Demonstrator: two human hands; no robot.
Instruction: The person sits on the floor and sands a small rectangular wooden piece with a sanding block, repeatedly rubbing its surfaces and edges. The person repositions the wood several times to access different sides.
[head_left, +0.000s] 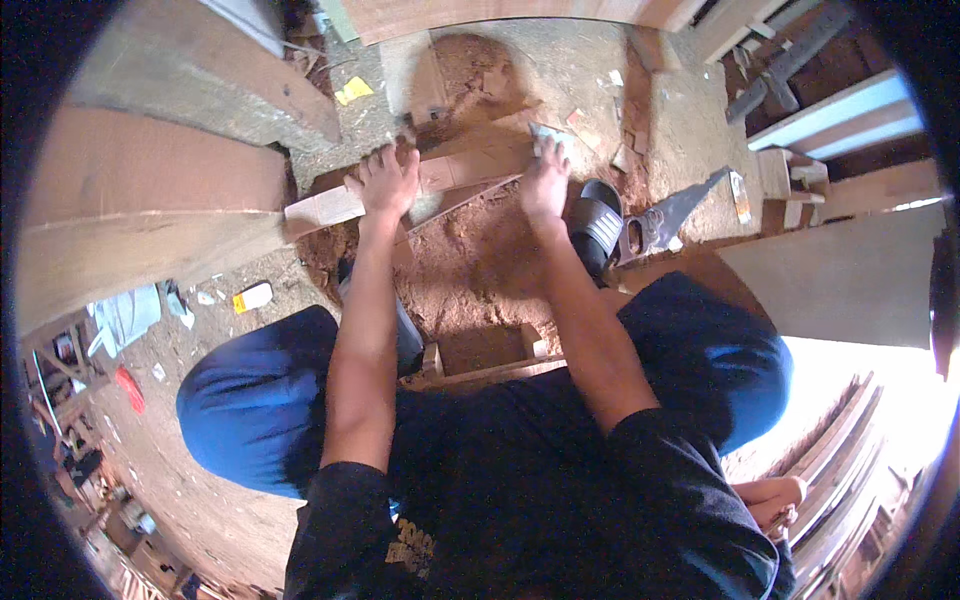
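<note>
A narrow wooden board (442, 174) lies slantwise across the floor in front of me, its left end nearer my body. My left hand (386, 180) rests over the board left of its middle, fingers curled across the far edge. At the right end is my right hand (546, 184), slightly blurred. Its fingers lie over a small pale grey-blue piece (551, 135), perhaps paper or cloth. Whether they grip that piece or only touch it is unclear. Beneath the board, brown sawdust (480, 262) covers the ground between my legs.
A black slide sandal (596, 225) is beside my right forearm, with a handsaw (679, 214) to its right. Large wooden panels (157, 165) stand at left. A yellow scrap (354, 90) and a yellow-white packet (253, 298) lie on the floor. Another person's limb (772, 499) shows at lower right.
</note>
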